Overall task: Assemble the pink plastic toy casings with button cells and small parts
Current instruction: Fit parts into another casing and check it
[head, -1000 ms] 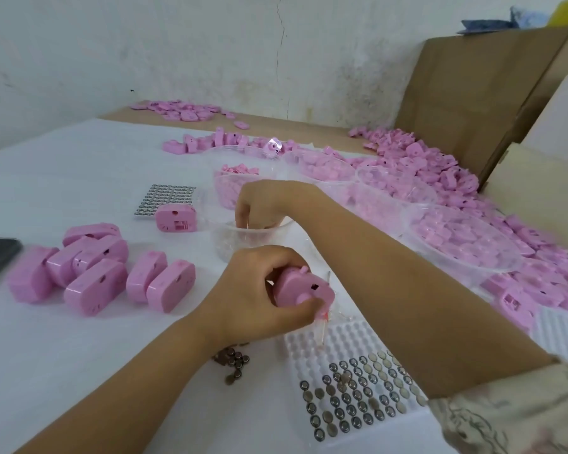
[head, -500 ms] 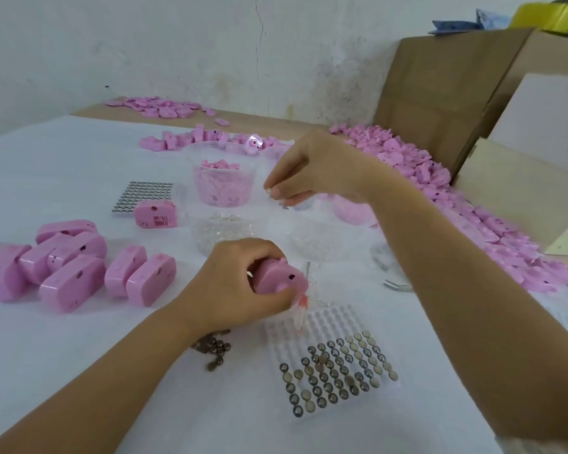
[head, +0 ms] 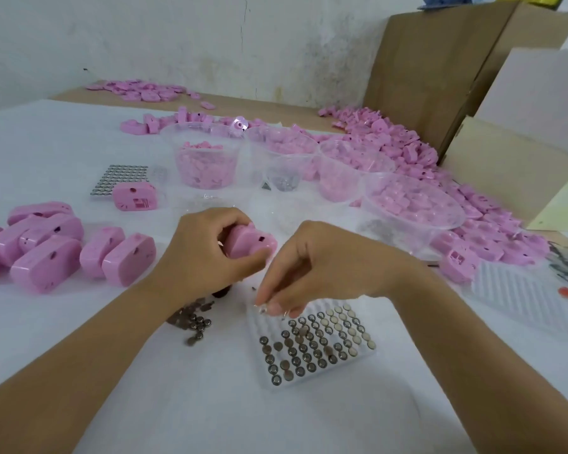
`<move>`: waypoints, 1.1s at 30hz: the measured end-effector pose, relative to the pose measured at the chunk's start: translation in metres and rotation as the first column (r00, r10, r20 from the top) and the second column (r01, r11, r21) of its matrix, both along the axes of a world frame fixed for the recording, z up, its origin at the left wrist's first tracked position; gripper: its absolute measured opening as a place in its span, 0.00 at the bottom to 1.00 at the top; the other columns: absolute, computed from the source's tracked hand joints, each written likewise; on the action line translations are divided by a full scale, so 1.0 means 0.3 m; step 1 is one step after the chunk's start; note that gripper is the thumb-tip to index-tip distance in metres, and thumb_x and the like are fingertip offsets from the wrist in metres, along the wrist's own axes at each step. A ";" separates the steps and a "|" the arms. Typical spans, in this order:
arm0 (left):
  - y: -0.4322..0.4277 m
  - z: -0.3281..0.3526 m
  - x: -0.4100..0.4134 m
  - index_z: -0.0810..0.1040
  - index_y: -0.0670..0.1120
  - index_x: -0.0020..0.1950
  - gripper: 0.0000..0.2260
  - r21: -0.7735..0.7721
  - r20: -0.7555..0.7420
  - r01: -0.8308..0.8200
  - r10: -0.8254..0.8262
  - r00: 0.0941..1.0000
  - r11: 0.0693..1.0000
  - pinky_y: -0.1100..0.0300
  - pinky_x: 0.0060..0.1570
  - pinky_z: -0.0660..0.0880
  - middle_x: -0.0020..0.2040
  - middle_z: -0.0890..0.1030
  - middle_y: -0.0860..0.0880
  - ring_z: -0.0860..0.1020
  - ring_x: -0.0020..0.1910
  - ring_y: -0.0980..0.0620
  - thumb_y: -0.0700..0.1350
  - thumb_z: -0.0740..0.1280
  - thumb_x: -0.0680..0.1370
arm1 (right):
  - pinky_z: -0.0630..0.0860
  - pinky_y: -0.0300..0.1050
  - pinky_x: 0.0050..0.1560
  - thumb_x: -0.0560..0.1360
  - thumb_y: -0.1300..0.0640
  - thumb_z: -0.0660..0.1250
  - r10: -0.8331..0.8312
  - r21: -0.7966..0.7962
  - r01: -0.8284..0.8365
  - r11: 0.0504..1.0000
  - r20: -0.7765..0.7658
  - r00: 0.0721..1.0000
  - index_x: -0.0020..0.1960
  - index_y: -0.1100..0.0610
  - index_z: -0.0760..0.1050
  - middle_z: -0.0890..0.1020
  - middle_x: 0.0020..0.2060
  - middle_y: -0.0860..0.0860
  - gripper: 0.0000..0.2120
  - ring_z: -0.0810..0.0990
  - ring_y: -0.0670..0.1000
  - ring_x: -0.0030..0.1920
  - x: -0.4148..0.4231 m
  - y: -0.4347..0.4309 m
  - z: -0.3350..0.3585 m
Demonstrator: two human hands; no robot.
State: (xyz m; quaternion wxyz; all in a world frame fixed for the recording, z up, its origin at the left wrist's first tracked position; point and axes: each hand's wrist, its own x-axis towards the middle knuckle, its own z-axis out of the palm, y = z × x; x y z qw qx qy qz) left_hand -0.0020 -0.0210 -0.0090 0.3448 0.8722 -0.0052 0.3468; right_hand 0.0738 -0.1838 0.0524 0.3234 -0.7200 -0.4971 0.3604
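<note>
Gripping a pink casing [head: 250, 240] in curled fingers, my left hand [head: 197, 257] holds it near the middle of the white table [head: 210, 404]. My right hand [head: 322, 270] sits just right of it, fingertips pinching a tiny metal part [head: 265, 309], too small to identify, over the far edge of a tray of button cells [head: 315, 347]. Loose cells [head: 195, 324] lie left of the tray. Closed pink casings [head: 46, 253] cluster at the left.

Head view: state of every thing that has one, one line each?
Left hand: grips the pink plastic toy casing.
Right hand: pinches a small shiny part over the tray.
Clear blister tray of button cells: partly emptied, far-left pockets bare.
Clear plastic tub of small pink parts: lidless, over half full.
Closed pink casings at left: shut, lying on the sheet.
</note>
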 end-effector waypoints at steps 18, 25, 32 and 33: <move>0.012 0.001 0.002 0.73 0.59 0.39 0.12 -0.139 0.038 -0.110 0.116 0.993 0.984 0.57 0.36 0.76 0.38 0.79 0.55 0.78 0.36 0.53 0.61 0.67 0.60 | 0.75 0.31 0.38 0.69 0.65 0.73 0.065 -0.168 -0.044 0.985 0.122 0.990 0.45 0.60 0.83 0.82 0.30 0.45 0.06 0.81 0.42 0.30 -0.015 0.052 -0.047; 0.006 0.004 0.004 0.72 0.60 0.39 0.12 -0.144 0.040 -0.097 0.104 0.994 0.985 0.58 0.34 0.76 0.38 0.79 0.55 0.78 0.37 0.54 0.61 0.67 0.61 | 0.69 0.24 0.32 0.69 0.62 0.74 0.089 -0.210 -0.026 0.977 0.296 0.951 0.43 0.54 0.84 0.83 0.30 0.42 0.05 0.80 0.41 0.31 -0.014 0.055 -0.033; 0.005 0.011 -0.001 0.75 0.54 0.41 0.15 -0.165 0.032 -0.072 0.079 0.996 0.984 0.58 0.36 0.76 0.38 0.79 0.54 0.78 0.36 0.54 0.61 0.68 0.61 | 0.66 0.24 0.28 0.70 0.62 0.72 0.145 -0.213 -0.084 0.973 0.287 0.947 0.47 0.51 0.84 0.79 0.28 0.35 0.08 0.79 0.40 0.32 -0.025 0.074 -0.024; 0.005 0.011 -0.001 0.75 0.53 0.41 0.15 -0.168 0.029 -0.066 0.072 0.997 0.984 0.59 0.35 0.76 0.38 0.79 0.54 0.77 0.36 0.54 0.61 0.68 0.61 | 0.68 0.24 0.30 0.71 0.63 0.70 0.141 -0.212 -0.084 0.974 0.272 0.952 0.47 0.51 0.84 0.79 0.27 0.34 0.09 0.79 0.39 0.31 -0.022 0.072 -0.025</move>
